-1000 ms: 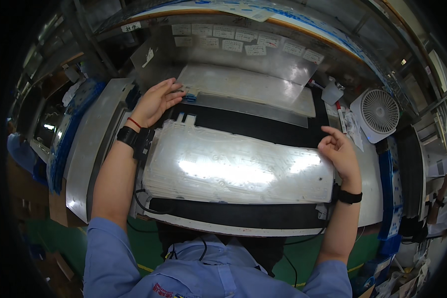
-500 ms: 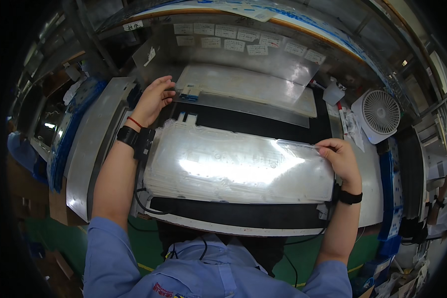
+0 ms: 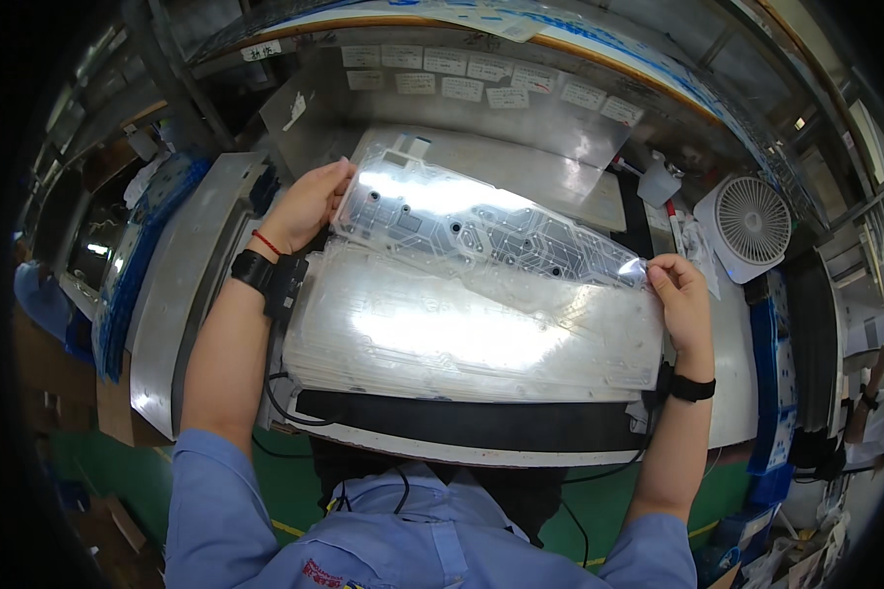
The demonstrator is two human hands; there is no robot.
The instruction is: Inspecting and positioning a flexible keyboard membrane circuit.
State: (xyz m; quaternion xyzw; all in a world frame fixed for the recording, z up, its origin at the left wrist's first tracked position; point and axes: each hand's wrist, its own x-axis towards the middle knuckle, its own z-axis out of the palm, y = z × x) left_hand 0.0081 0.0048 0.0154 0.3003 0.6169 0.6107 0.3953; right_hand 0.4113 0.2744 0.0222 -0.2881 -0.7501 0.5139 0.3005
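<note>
A clear plastic sheet printed with fine circuit traces (image 3: 471,221) is lifted off a stack of similar clear sheets (image 3: 462,334) on the metal bench. My left hand (image 3: 309,201) grips the sheet's left end. My right hand (image 3: 680,294) pinches its right end between thumb and fingers. The sheet hangs tilted, its far edge raised. The stack lies on a black mat (image 3: 462,424) in front of me. Both wrists wear black bands.
A white desk fan (image 3: 751,224) stands at the right. A grey metal plate (image 3: 550,182) lies behind the sheets, a long metal tray (image 3: 172,304) at the left. Small paper labels (image 3: 462,83) line the back wall. Blue bins (image 3: 771,432) sit at the right edge.
Both hands have taken hold of the top sheet's ends and raised it off the stack, tilting it up toward the back; earlier they rested at the stack's corners.
</note>
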